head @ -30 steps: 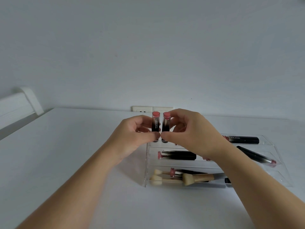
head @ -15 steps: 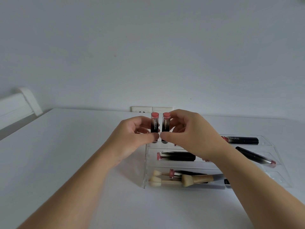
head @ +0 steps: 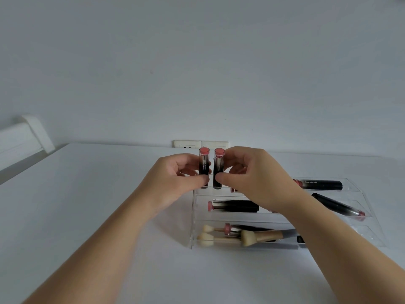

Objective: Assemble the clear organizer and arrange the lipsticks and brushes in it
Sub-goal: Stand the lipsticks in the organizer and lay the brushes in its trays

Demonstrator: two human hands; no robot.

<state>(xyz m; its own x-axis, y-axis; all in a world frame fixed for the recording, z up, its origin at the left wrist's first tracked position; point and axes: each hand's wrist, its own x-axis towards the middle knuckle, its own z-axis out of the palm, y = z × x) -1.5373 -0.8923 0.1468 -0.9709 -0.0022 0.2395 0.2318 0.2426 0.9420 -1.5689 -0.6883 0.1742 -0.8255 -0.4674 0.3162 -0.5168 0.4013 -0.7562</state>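
Observation:
A clear organizer (head: 194,218) with three long rows lies on the white table. My left hand (head: 175,181) pinches one upright black lipstick with a pink top (head: 203,163), and my right hand (head: 252,178) pinches a second one (head: 218,165) beside it. Both stand at the back-left corner of the organizer, their bases in the rear row. More lipsticks lie flat: one in the rear row (head: 320,184), two in the middle row (head: 233,206) (head: 338,207). Wooden brushes (head: 258,236) and another lipstick (head: 232,229) lie in the front row.
The white table (head: 87,205) runs back to a white wall, with a double wall socket (head: 200,144) just behind the lipsticks. A white ledge (head: 24,137) juts in beyond the table's left edge.
Both hands and the two upright lipsticks have sunk slightly toward the organizer's rear row. Everything else stays put.

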